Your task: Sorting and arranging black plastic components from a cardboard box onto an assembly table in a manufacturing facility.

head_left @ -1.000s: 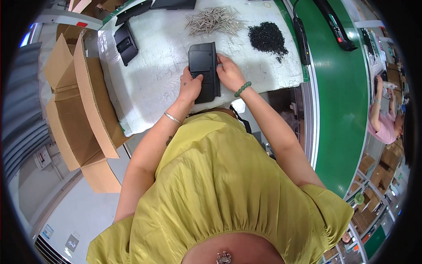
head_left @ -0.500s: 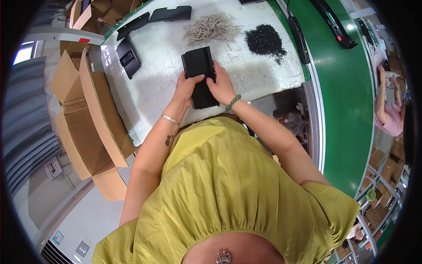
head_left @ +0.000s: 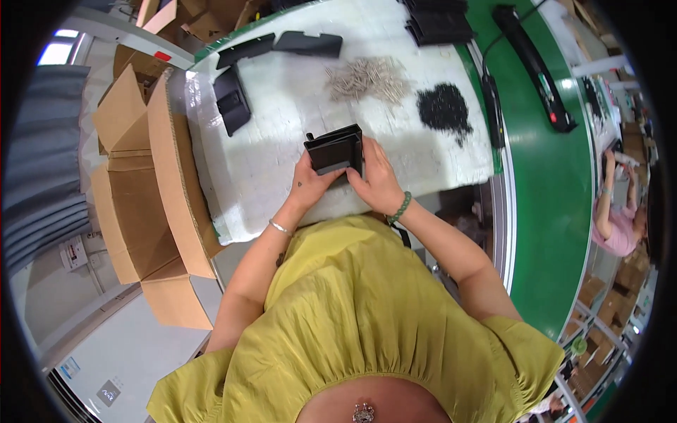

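A black rectangular plastic part (head_left: 334, 152), like a shallow housing with raised side walls, is held above the near half of the white foam-like work surface (head_left: 275, 180). It stands tilted, its end facing me. My left hand (head_left: 312, 183) closes on its left side, thumb along the lower edge. On the right side, my right hand (head_left: 379, 178) grips it, thumb at the near corner. Both hands' other fingertips are partly hidden behind the part. Beyond it lie a heap of thin, pale metallic pins (head_left: 367, 79) and a heap of small black pieces (head_left: 444, 109).
Black panels (head_left: 308, 44) and a black molded piece (head_left: 231, 102) lie at the far left. Stacked black parts (head_left: 438, 21) sit far right, near a corded black tool (head_left: 493, 106). An open cardboard box (head_left: 166, 183) borders the left; a green bench (head_left: 543, 240) the right.
The black part has gone from lying broad face up to standing tilted, end toward me. Both hands have shifted their grip with it. The whole view has moved, now showing the stacked parts.
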{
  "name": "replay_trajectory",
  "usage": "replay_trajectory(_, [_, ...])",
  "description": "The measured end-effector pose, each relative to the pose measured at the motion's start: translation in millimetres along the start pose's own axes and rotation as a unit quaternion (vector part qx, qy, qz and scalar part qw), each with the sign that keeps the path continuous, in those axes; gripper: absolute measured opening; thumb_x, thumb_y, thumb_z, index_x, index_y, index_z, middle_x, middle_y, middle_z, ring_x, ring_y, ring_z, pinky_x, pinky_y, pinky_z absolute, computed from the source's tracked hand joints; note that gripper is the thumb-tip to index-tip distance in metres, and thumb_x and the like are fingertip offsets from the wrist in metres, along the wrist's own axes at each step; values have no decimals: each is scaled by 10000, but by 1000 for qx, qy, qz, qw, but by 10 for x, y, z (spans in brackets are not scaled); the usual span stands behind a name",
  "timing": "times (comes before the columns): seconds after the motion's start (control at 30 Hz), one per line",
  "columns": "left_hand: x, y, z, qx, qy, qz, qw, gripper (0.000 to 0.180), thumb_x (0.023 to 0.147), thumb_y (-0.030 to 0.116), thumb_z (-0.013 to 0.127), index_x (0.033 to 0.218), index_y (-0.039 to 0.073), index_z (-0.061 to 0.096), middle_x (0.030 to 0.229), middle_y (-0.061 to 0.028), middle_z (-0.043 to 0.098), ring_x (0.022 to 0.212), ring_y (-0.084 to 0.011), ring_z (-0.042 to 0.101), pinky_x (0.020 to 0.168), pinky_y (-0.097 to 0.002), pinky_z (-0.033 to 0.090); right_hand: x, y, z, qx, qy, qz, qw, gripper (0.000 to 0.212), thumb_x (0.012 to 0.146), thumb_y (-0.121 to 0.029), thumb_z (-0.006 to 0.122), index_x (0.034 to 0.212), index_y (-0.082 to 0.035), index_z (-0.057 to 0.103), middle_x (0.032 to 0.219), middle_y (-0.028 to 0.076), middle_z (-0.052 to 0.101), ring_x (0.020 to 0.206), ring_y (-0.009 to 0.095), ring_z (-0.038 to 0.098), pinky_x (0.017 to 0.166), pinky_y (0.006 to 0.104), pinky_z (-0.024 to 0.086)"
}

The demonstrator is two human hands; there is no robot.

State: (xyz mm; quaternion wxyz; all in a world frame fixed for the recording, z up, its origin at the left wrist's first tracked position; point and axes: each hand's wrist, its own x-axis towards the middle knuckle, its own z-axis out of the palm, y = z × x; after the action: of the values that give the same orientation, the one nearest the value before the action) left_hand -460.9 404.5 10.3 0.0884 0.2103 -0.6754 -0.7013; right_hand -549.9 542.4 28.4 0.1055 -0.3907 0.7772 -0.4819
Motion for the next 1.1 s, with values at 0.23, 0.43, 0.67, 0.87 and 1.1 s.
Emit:
replay_trajectory(0.23, [102, -24, -524, -27, -74, -237, 968, 576, 725, 53, 704, 1229, 11, 429, 1094, -86, 586, 986, -167, 563, 883, -293, 438, 1063, 314, -117, 61, -60, 65, 994, 415, 829, -281, 565, 1106, 28, 547, 928, 182, 613, 855, 267, 598, 778, 334, 472])
replay_trajectory(0.43, [164, 220, -476, 384, -33, -146, 911, 642, 631, 225, 759, 1188, 51, 494, 1156, -234, 518, 1084, -305, 504, 935, -374, 391, 2172, 723, 429, -211, -48, -127, 968, 346, 767, -227, 599, 1056, -40, 584, 957, 149, 591, 941, 298, 543, 809, 387, 449])
replay_trajectory(0.67, [1081, 264, -774, 301, 323, -6, 897, 751, 620, 360, 748, 1234, 73, 424, 1244, -209, 411, 1176, -362, 360, 957, -460, 337, 2621, 827, 804, -342, -104, -15, 934, 225, 752, -136, 566, 967, -74, 590, 965, 148, 586, 923, 327, 559, 785, 425, 464])
replay_trajectory(0.87, [1349, 334, -1458, 333, 444, -280, 783, 968, 585, 399, 773, 1322, 46, 253, 1257, -199, 400, 1176, -345, 364, 948, -471, 329, 2564, 683, 623, -319, -105, -13, 942, 255, 736, -91, 585, 990, -86, 607, 977, 140, 591, 902, 326, 571, 800, 407, 468])
replay_trajectory(1.1, [1076, 103, -1285, 357, 412, -160, 823, 884, 534, 303, 765, 1256, 23, 337, 1210, -193, 427, 1142, -344, 403, 967, -428, 329, 2449, 364, 682, -51, -85, -100, 990, 344, 767, -204, 609, 1063, -31, 581, 978, 178, 587, 915, 330, 556, 829, 386, 442])
